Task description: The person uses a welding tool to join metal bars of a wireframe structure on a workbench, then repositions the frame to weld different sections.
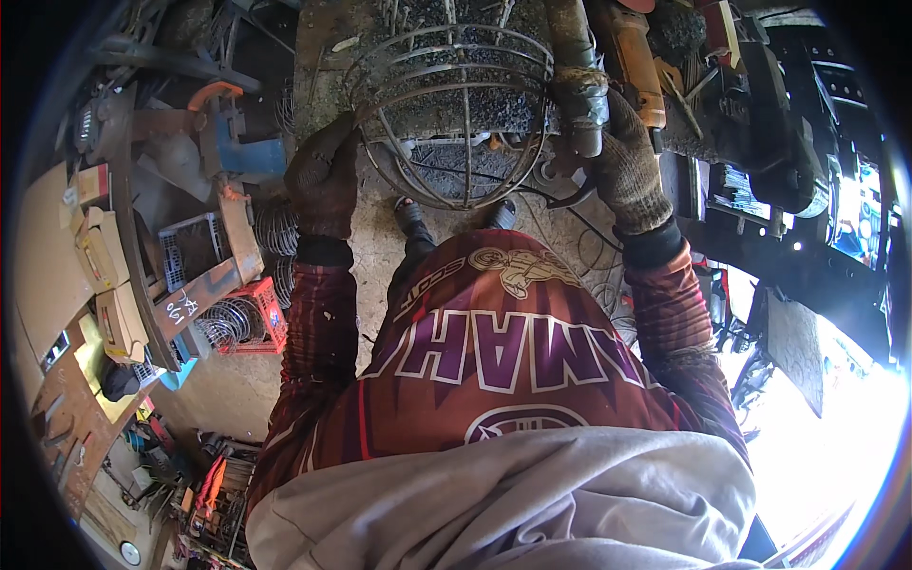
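In the head view, a domed wire cage lies at 12 o'clock, its curved hoops and cross rods bowing down toward the middle of the picture. Behind its upper part spreads the bench, dark and crusted with grit. The left hand, in a dark glove, is between 10 and 11 o'clock, closed on the cage's left rim. The right hand, in a paler, dirty knit glove, is at 2 o'clock, with its fingers bent beside a grey cylinder that stands against the cage's right edge at 1 o'clock. The cylinder partly hides these fingers, so I cannot tell whether they grasp it, the cage or neither. Just beyond the cylinder, also toward 1 o'clock, is an orange tool body.

Below the cage, near 12 o'clock, two feet in dark footwear stand on the pale floor. A blue metal piece sits at 10 o'clock, and wire coils between 9 and 10. At 9 o'clock is a red crate with more coiled wire beside it; farther out in that direction are cardboard boxes. Grey cloth fills 6 o'clock, below a patterned maroon shirt. Glare washes out 4 o'clock.
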`<action>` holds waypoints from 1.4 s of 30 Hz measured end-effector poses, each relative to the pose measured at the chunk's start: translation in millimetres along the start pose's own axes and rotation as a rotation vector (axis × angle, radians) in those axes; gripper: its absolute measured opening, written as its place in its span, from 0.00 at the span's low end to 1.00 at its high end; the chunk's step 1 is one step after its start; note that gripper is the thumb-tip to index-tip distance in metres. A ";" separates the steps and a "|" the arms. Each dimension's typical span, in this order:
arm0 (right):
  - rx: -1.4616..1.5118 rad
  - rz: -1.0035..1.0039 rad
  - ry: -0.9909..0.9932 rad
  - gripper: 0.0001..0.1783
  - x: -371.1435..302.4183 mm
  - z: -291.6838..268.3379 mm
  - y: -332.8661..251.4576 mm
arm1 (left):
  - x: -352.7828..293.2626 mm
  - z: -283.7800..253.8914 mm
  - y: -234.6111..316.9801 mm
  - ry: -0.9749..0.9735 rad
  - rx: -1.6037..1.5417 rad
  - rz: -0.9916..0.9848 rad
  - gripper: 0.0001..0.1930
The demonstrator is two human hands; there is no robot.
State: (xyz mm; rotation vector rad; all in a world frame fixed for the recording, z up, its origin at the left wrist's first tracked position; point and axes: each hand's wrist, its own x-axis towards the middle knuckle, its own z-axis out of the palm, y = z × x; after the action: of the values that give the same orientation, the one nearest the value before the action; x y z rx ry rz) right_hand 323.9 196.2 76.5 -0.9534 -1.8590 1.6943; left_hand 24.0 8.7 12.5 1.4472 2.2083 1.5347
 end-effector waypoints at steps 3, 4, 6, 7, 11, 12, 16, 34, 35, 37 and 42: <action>0.062 0.004 0.028 0.36 -1.1 6.3 -6.6 | -0.3 0.1 -1.8 -0.001 -0.033 -0.008 0.14; 0.140 0.023 0.041 0.35 -2.0 9.3 -11.0 | -0.5 0.0 -2.1 -0.001 -0.044 -0.011 0.14; 0.248 0.067 0.070 0.32 -2.3 7.4 -13.0 | -0.5 0.2 -1.1 0.003 -0.027 -0.010 0.14; 0.302 0.090 0.085 0.30 -3.0 5.5 -13.4 | -0.2 0.4 -0.2 0.005 -0.019 -0.009 0.15; 0.189 0.102 0.069 0.37 -19.6 -15.0 -26.2 | 1.6 -2.1 5.8 0.008 0.069 0.011 0.15; 0.162 0.119 0.058 0.38 -23.9 -17.3 -33.2 | 1.7 -2.4 6.3 0.000 0.080 -0.012 0.15; 0.109 0.218 0.018 0.33 -39.3 -24.5 -53.6 | 0.3 -1.7 0.8 0.016 0.085 0.019 0.14; -0.226 0.281 -0.059 0.33 -55.2 -44.5 -53.1 | 1.3 -2.1 -6.4 -0.011 0.164 0.111 0.12; -0.221 0.280 -0.063 0.33 -55.4 -44.8 -52.5 | 1.1 -1.4 -6.5 -0.007 0.142 0.091 0.12; -0.124 0.289 -0.060 0.33 -56.9 -44.5 -48.9 | 0.6 -0.4 -5.9 0.001 0.097 0.051 0.12; -0.053 0.315 -0.072 0.34 -53.7 -39.2 -56.6 | 1.6 -2.4 -1.9 -0.007 0.109 0.073 0.12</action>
State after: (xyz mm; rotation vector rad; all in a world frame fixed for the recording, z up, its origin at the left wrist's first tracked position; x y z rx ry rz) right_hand 377.1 182.4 144.4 -1.2786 -1.8852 1.8885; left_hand 20.7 8.1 12.9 1.5785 2.2924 1.4477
